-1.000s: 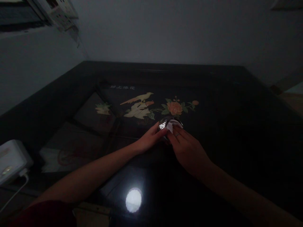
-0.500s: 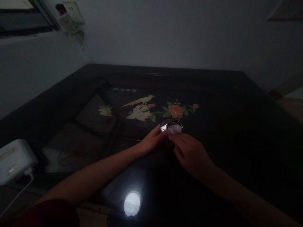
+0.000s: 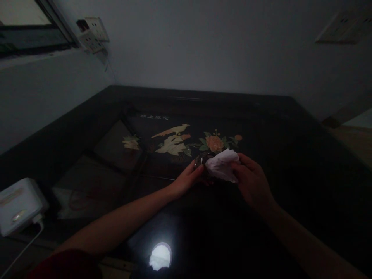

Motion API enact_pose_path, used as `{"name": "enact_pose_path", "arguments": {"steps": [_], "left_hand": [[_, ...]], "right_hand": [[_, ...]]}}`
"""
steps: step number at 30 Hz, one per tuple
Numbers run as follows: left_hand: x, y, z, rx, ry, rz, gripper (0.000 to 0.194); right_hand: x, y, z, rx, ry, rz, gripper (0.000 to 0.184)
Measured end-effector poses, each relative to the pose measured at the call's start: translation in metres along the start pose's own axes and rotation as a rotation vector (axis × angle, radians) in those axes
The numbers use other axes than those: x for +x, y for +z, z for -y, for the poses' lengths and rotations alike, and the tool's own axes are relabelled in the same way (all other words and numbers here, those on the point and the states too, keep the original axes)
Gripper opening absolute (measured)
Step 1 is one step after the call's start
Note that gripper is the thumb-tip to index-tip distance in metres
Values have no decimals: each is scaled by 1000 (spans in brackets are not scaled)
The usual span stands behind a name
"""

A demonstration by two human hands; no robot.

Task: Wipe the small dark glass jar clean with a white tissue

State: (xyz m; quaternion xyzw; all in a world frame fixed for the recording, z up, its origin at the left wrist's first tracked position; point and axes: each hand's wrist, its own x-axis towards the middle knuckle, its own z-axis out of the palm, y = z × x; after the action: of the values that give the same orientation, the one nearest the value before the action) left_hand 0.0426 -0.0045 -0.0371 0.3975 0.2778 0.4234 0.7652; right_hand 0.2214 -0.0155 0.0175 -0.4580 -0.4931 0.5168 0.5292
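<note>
Left hand [image 3: 186,181] grasps a dark, glossy object [image 3: 201,159] at its fingertips, while the right hand [image 3: 255,184] beside it pinches crumpled white paper [image 3: 222,164], whose tug could twist that slick object loose onto the tabletop [image 3: 279,139] below.

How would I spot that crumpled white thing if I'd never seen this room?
Start at the glossy black tabletop with its bird-and-flower picture. On the near side of the orange flower, the right hand pinches the crumpled white sheet. It is pale and creased, unlike the dark shiny object beside it in the left hand.
</note>
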Motion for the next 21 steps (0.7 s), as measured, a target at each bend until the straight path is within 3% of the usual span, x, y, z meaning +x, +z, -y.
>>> {"name": "enact_pose_path", "arguments": {"steps": [3,6,12,17,21], "left_hand": [[1,2,-2,-45,6,5,65],[2,2,-4,-107,3,28,63],[2,0,-5,-215,28,50,65],[1,-1,-8,-321,-27,33,68],[-2,-1,-11,-422,-105,83,72]], "right_hand": [[6,-6,-1,37,-61,-106,10],[12,-12,-7,-66,-137,-194,12],[19,-14,-34,-137,-205,-213,21],[26,-14,-50,13,-104,-315,22],[29,-13,-60,21,-79,-321,26]]}}
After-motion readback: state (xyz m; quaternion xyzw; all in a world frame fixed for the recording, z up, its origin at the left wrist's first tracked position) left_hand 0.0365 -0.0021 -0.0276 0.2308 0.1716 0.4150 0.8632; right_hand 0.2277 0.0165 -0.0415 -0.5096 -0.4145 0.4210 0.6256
